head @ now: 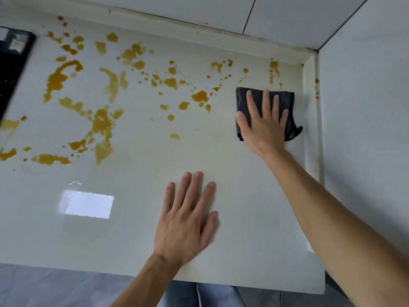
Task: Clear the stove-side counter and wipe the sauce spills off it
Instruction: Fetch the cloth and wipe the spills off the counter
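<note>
Orange-brown sauce spills (101,120) are spattered over the left and far parts of the white counter (137,229), with a few drops near the right back corner (274,65). My right hand (263,125) presses flat, fingers straight, on a folded dark cloth (285,98) near the counter's right edge. My left hand (188,220) rests flat on the bare counter near the front edge, fingers spread, holding nothing.
A black stove top (13,69) borders the counter at the far left. White tiled walls (365,107) rise at the back and right, with a raised lip along the right side. The counter's front edge runs along the bottom, with floor below.
</note>
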`<state>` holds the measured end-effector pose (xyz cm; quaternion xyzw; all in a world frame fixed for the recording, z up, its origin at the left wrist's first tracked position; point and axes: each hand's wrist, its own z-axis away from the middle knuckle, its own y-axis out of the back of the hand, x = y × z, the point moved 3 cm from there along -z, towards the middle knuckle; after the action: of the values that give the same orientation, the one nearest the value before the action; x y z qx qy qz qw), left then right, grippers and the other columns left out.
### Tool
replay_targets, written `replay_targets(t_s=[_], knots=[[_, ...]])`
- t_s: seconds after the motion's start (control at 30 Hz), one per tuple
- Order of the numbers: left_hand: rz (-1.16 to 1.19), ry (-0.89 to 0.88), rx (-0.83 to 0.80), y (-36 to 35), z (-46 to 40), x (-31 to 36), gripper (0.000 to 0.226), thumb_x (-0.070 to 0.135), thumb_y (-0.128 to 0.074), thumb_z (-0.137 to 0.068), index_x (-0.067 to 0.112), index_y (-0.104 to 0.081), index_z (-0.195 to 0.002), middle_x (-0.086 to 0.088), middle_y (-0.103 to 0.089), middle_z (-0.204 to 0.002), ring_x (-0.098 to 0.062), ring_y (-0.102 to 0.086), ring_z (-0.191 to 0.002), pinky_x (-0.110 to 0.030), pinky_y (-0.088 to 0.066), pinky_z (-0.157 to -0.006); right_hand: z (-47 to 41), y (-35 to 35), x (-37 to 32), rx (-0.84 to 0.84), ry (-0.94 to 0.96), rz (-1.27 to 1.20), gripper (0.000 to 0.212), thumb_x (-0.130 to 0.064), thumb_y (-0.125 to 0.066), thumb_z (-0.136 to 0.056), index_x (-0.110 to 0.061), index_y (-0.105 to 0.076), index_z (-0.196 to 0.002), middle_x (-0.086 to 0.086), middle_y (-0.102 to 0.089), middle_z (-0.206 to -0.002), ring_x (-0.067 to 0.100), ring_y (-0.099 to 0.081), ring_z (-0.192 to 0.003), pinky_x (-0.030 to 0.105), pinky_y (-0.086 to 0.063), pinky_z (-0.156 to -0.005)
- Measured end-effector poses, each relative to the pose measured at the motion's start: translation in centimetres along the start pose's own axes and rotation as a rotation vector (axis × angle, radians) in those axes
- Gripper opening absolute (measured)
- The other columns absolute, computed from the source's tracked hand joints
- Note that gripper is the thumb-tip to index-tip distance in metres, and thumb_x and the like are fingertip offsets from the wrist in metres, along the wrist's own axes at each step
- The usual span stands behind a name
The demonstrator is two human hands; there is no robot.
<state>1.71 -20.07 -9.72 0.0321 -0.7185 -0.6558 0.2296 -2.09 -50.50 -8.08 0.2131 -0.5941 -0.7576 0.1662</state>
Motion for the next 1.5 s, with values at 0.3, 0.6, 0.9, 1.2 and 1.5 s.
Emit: replay_targets(t_s=[0.3,0.6,0.9,1.2,1.5], knots=[[-0.004,-0.013,0.016,-0.1,0.2,-0.2,0.065,0.052,-0.044,-0.106,0.026,-0.035,-0.165,-0.005,-0.017,-0.178,-0.029,-0.011,-0.166,-0.056,-0.011,-0.133,8.4,-2.8,-4.7,0.034,0.378,0.038,0.065,-0.065,-0.026,-0.102,-0.042,-0.015,-0.162,-0.003,-0.006,-0.172,0.025,-0.006,-0.159,0.054,-0.011,-0.126],[0.027,-0.006,0.054,-0.4,0.1,-0.2,0.065,0.052,-0.044,-0.105,0.027,-0.035,-0.165,-0.003,-0.017,-0.178,-0.029,-0.014,-0.165,-0.054,-0.008,-0.133,2.5,2.5,-5.0,0.012,0.54,0.082,0.045,-0.054,-0.05,-0.1,-0.025,-0.058,-0.134,-0.007,-0.058,-0.132,0.019,-0.052,-0.126,0.041,-0.03,-0.116],[0.019,-0.003,0.04,-0.1,0.0,-0.1,0.064,0.052,-0.044,-0.106,0.026,-0.037,-0.164,-0.005,-0.021,-0.177,-0.029,-0.013,-0.165,-0.055,-0.009,-0.133,1.7,5.1,-3.7,-0.082,0.61,-0.149,0.024,-0.053,-0.057,-0.097,-0.03,-0.06,-0.102,-0.01,-0.062,-0.088,0.013,-0.057,-0.083,0.036,-0.047,-0.082],[0.02,-0.001,0.028,0.0,0.0,-0.1,0.063,0.052,-0.043,-0.106,0.026,-0.04,-0.162,-0.006,-0.023,-0.176,-0.028,-0.012,-0.166,-0.054,-0.01,-0.133,1.4,15.4,-0.5,0.356,0.558,-0.287,0.034,-0.052,-0.077,-0.081,-0.023,-0.077,-0.099,-0.007,-0.045,-0.08,0.006,-0.039,-0.068,0.017,-0.03,-0.06],[0.001,0.0,0.007,0.0,0.1,-0.1,0.064,0.053,-0.042,-0.107,0.026,-0.036,-0.165,-0.006,-0.019,-0.177,-0.027,-0.009,-0.166,-0.055,-0.008,-0.134,9.4,4.5,0.3,-0.071,0.421,-0.073,0.03,-0.052,-0.078,-0.08,-0.028,-0.073,-0.098,-0.013,-0.052,-0.083,0.014,-0.051,-0.085,0.033,-0.047,-0.076]])
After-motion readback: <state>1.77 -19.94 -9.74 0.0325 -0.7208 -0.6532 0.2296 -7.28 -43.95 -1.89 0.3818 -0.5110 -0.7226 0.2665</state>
